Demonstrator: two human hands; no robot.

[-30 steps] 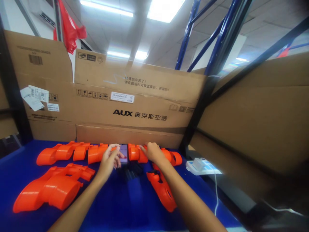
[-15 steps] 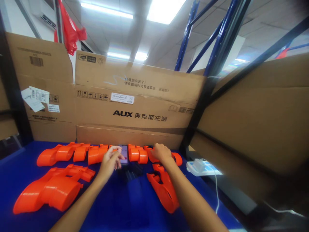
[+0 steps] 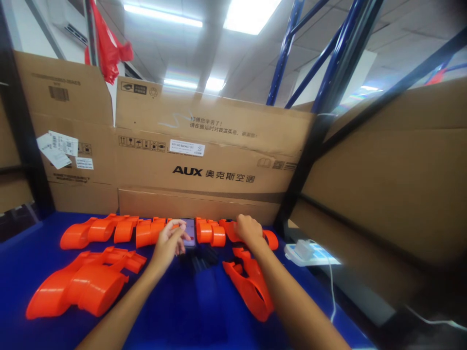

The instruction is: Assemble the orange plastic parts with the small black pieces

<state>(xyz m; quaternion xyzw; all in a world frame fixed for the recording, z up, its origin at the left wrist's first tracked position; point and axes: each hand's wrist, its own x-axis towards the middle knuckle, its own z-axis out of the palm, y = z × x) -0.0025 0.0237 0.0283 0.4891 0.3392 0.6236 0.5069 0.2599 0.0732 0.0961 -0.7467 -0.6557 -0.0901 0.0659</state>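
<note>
My left hand [image 3: 170, 241] is beside a phone [image 3: 190, 232] lying at the back of the blue table. Its fingers are loosely bent and a little apart, with nothing seen in them. Farther right, my right hand [image 3: 249, 228] is closed over an orange curved plastic part [image 3: 230, 230] in the back row; the fingertips are hidden behind the hand. Below that wrist lies a larger orange plastic part [image 3: 251, 289] with openings in it. Between my forearms sits a dark, blurred object [image 3: 200, 257] whose kind I cannot make out.
Several orange curved parts [image 3: 126, 230] line the back left, with a larger pair [image 3: 82, 284] in front. Two short orange pieces [image 3: 210, 232] stand right of the phone. A cardboard sheet [image 3: 211, 194] walls the back. A white power strip [image 3: 310, 253] with a cable sits right.
The whole view has shifted slightly, so everything appears a little farther right. Both hands keep nearly the same pose and place over the table.
</note>
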